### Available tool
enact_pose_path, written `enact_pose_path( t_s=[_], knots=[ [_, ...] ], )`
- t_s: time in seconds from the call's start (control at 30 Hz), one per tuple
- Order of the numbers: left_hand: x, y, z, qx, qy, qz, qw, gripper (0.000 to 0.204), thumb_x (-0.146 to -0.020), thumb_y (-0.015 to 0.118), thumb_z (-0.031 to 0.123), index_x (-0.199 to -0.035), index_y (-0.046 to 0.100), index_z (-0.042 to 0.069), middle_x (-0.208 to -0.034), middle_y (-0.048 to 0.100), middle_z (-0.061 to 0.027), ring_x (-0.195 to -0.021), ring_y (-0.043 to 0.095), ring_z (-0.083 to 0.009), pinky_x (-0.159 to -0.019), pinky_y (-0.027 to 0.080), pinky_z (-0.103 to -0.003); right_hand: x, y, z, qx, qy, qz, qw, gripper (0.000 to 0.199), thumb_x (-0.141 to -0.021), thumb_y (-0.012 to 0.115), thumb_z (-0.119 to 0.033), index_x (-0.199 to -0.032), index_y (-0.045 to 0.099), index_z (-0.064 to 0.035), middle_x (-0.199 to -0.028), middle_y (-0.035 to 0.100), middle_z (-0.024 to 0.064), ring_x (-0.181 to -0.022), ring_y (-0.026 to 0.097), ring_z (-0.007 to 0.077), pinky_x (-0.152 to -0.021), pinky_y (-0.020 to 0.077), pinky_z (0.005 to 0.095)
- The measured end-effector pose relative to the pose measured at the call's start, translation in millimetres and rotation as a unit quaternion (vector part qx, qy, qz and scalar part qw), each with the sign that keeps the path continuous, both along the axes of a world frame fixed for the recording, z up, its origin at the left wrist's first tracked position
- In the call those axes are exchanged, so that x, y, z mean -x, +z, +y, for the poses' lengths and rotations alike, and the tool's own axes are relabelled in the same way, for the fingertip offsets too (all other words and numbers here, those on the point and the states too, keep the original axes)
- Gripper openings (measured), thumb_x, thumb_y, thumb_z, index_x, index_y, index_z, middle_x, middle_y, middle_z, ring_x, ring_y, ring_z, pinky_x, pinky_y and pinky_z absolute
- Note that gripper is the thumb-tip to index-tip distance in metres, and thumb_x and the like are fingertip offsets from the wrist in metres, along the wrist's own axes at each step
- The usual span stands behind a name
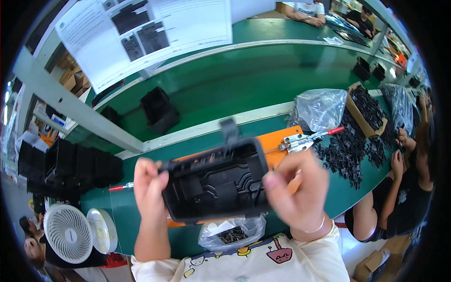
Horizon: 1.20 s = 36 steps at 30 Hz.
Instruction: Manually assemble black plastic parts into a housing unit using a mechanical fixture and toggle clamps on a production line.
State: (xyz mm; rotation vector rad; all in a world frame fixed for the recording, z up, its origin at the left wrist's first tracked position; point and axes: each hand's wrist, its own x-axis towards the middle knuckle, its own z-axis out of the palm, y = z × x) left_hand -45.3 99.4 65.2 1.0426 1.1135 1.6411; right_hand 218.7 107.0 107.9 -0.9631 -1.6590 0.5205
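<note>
A black plastic case [216,183], open side up and moulded with ribs inside, is held level above the bench between my two hands. A small flap or latch [229,130] sticks up from its far edge. My left hand [151,185] grips the case's left end, thumb on the rim. At the right end, my right hand [300,190] is closed on the rim with the thumb on top, slightly blurred. Beneath the case lies an orange fixture board [282,136], partly hidden. On it sits a metal toggle clamp [305,141] with a red handle.
A plastic bag of screws [232,233] lies close to my body. Small black parts [345,152] are heaped at the right beside a cardboard box [369,110] and a clear bag [322,108]. Stacked black cases [75,164] and a white fan [68,233] stand left. A co-worker [404,197] sits at the right.
</note>
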Motion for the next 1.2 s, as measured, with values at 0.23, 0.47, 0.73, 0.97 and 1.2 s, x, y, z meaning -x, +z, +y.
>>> enact_pose_path(
  t_s=[0.23, 0.47, 0.73, 0.97, 1.2],
  knots=[
    [-20.2, -3.0, 132.1, 0.222, 0.028, -0.074, 0.972, 0.017, -0.081, 0.058, 0.002, -0.094, 0.051, 0.012, -0.08, 0.049, -0.0028, -0.073, 0.05, -0.0153, -0.064, 0.045, -0.03, -88.6, -33.7, -36.0, -0.263, 0.327, 0.241, 0.875, 0.021, -0.076, 0.07, -0.015, -0.088, 0.053, -0.0174, -0.079, 0.055, -0.0043, -0.067, 0.051, 0.0138, -0.058, 0.0389, 0.0305],
    [-30.3, -26.2, 207.9, 0.206, -0.071, 0.291, 0.932, 0.052, -0.084, 0.063, 0.017, -0.126, 0.041, -0.002, -0.106, 0.056, -0.017, -0.083, 0.064, -0.0232, -0.066, 0.05, -0.036, -46.4, 2.3, -35.2, -0.461, 0.291, 0.325, 0.773, 0.027, -0.092, 0.053, -0.017, -0.117, 0.057, -0.0097, -0.122, 0.052, 0.0008, -0.11, 0.049, 0.0164, -0.077, 0.0453, 0.0336],
    [18.1, -33.0, 205.7, 0.342, -0.103, 0.496, 0.792, 0.078, -0.076, 0.069, 0.029, -0.136, 0.03, -0.003, -0.114, 0.057, -0.0258, -0.083, 0.067, -0.0305, -0.066, 0.055, -0.038, -43.2, -12.8, -51.4, -0.512, 0.236, 0.297, 0.77, 0.037, -0.094, 0.048, -0.023, -0.128, 0.055, -0.0111, -0.134, 0.052, 0.0016, -0.127, 0.043, 0.0181, -0.082, 0.0443, 0.0386],
    [41.5, -37.3, 187.9, 0.124, 0.086, 0.615, 0.774, 0.064, -0.073, 0.075, 0.033, -0.12, 0.049, -0.001, -0.108, 0.062, -0.024, -0.087, 0.065, -0.0358, -0.08, 0.052, -0.039, -27.8, -15.6, -42.2, -0.555, 0.213, 0.236, 0.769, 0.03, -0.09, 0.054, -0.023, -0.118, 0.06, -0.0139, -0.125, 0.057, -0.0028, -0.123, 0.046, 0.0136, -0.082, 0.0418, 0.0362],
    [10.7, -0.8, 108.1, -0.183, 0.102, 0.494, 0.844, 0.04, -0.072, 0.076, 0.025, -0.103, 0.06, 0.006, -0.087, 0.065, -0.0146, -0.079, 0.063, -0.0322, -0.067, 0.051, -0.037, -52.0, -1.9, -34.7, -0.503, 0.227, 0.079, 0.83, 0.035, -0.09, 0.057, -0.028, -0.123, 0.051, -0.0211, -0.117, 0.06, -0.0017, -0.115, 0.05, 0.0156, -0.088, 0.0372, 0.0391]
  ],
)
